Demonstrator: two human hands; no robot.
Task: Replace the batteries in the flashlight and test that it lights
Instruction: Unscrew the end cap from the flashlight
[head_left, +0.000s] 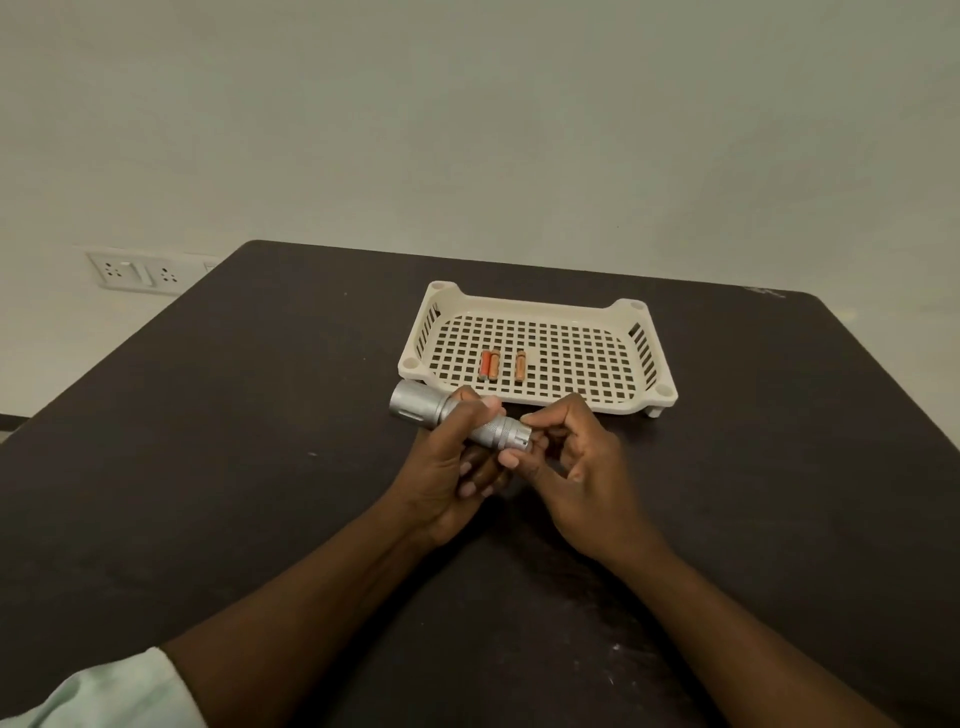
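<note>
A silver metal flashlight (418, 405) lies slanted above the dark table, its wide head pointing up-left and its tail cap (514, 435) down-right. My left hand (452, 467) grips the middle of its barrel, hiding that part. My right hand (576, 467) pinches the tail cap between thumb and forefinger. Behind the hands stands a cream slotted tray (540, 312). In it lie three small orange batteries: two side by side (489, 365) and one apart (520, 366).
The dark table (260, 441) reaches the wall at the back. A white wall socket plate (135, 270) sits at the left beyond the table edge. A pale sleeve (104, 696) shows at the bottom left.
</note>
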